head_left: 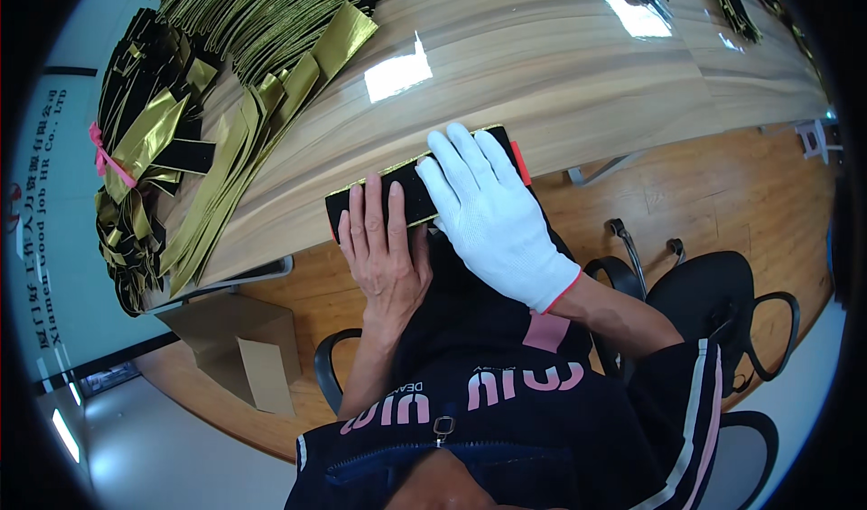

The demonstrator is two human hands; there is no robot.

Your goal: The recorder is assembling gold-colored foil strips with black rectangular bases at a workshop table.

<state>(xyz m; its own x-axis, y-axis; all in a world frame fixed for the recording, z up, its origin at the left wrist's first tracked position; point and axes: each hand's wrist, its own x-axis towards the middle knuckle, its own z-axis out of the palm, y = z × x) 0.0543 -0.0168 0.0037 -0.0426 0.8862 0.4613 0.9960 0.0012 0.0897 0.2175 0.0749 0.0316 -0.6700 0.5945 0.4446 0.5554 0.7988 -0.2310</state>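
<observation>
A black velvety strip with a gold edge (417,203) lies along the near edge of the table, slanting up to the right. My bare left hand (383,248) rests on its left part, fingers stretched out flat and spread over the black face. On the right part lies my right hand (492,212) in a white knitted glove with a red cuff, its fingers extended and pointing away from me. A red piece (520,162) sticks out past the strip's right end. What is under the strip is hidden.
On the wood-grain table (578,95), a long row of gold-edged black strips (271,13) fans out at left, beside flat gold strips (217,194) and a bundle with a pink tie (113,156). A cardboard box (230,338) and a black chair (700,298) stand on the floor.
</observation>
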